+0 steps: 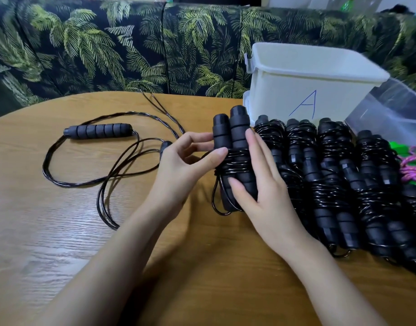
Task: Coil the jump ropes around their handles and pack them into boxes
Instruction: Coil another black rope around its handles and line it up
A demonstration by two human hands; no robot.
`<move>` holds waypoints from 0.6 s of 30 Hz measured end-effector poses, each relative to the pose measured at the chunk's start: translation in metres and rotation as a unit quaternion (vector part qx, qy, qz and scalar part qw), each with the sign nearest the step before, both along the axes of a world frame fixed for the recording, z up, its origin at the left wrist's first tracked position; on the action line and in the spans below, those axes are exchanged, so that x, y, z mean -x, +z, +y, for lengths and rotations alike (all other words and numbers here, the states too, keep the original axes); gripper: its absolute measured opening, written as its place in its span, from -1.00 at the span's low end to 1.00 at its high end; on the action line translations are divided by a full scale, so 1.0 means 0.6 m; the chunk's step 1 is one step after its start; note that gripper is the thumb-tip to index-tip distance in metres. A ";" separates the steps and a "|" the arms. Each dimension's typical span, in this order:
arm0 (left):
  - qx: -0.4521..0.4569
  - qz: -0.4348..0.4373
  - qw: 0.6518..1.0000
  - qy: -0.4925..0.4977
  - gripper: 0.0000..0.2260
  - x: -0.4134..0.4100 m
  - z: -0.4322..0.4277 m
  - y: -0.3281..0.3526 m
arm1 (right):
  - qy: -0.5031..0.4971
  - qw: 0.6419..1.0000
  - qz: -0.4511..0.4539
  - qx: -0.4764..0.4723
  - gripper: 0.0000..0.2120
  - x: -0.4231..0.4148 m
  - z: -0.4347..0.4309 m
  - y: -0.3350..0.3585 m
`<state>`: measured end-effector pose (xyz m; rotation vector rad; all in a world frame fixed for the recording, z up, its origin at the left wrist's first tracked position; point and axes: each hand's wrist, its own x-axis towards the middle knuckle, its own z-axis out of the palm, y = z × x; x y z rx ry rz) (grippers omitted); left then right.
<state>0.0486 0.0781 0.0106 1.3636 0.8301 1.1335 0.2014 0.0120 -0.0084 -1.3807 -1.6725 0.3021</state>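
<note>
Counter [84, 231]: wooden, carries everything.
White box [308, 90]: back right, marked "A".
Coiled ropes [343, 180]: black bundles in a row, right of the hands.
Loose rope [96, 156]: uncoiled, left.
Held bundle [235, 147]: two handles, cord wound round, centre.
Left hand [178, 170]: thumb and fingers pinch the bundle's cord.
Right hand [261, 182]: clasps the bundle.
</note>
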 end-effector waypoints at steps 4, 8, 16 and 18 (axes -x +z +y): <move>-0.017 0.003 1.000 0.007 -0.69 0.001 0.000 -0.002 | -0.004 1.000 0.026 0.006 -0.33 0.002 -0.004 0.003; -0.024 0.002 1.000 0.019 -0.66 -0.001 0.000 -0.007 | -0.028 0.999 -0.009 -0.019 -0.35 0.004 -0.005 0.001; -0.014 -0.015 1.000 0.005 -0.49 -0.005 -0.004 0.000 | -0.028 1.000 0.005 -0.001 -0.38 0.006 -0.006 -0.001; -0.014 -0.019 1.000 -0.007 -0.53 -0.003 -0.005 0.002 | -0.032 0.999 0.021 -0.008 -0.38 0.008 -0.005 -0.003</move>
